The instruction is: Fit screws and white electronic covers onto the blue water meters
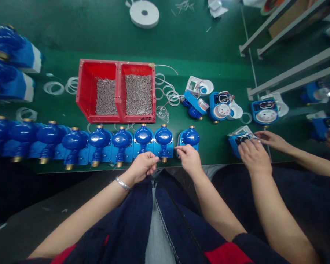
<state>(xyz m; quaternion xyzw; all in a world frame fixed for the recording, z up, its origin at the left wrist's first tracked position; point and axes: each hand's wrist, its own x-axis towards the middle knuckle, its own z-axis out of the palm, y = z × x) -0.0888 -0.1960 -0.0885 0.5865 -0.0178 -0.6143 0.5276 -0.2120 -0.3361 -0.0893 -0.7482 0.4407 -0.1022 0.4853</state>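
Observation:
My left hand (pixel 144 165), with a silver bangle on its wrist, is closed with thumb and fingers together at the table's front edge. Whatever it may pinch is too small to make out. Just beyond it stands a blue water meter (pixel 163 136) with brass ends, at the right end of a close row. My right hand (pixel 190 159) is closed in a pinch at the near left side of a separate water meter (pixel 191 136), covering part of it. I cannot tell whether it touches the meter or holds something small.
A red two-compartment bin (pixel 117 119) full of small metal screws or pins stands behind the row. Opened meters (pixel 221 108) lie to the right, where a co-worker's hands (pixel 254 154) handle another. A white tape roll (pixel 144 14) lies at the back; rack legs (pixel 291 75) stand right.

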